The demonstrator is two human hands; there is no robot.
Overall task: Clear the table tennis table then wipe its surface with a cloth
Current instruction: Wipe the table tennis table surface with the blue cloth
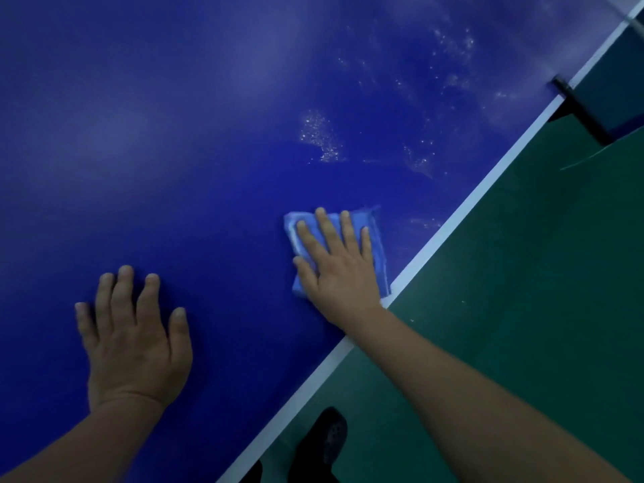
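The blue table tennis table (181, 141) fills most of the view, with its white edge line (463, 207) running diagonally on the right. A folded blue cloth (374, 245) lies flat on the table close to that edge. My right hand (338, 270) presses flat on top of the cloth, fingers spread. My left hand (134, 339) rests palm down on the bare blue surface to the left, holding nothing. Pale speckled patches (320, 137) and smears show on the surface beyond the cloth.
Green floor (522, 291) lies to the right of the table edge. A black net clamp (578, 106) grips the edge at the upper right. A black shoe (324, 444) stands on the floor below the table edge.
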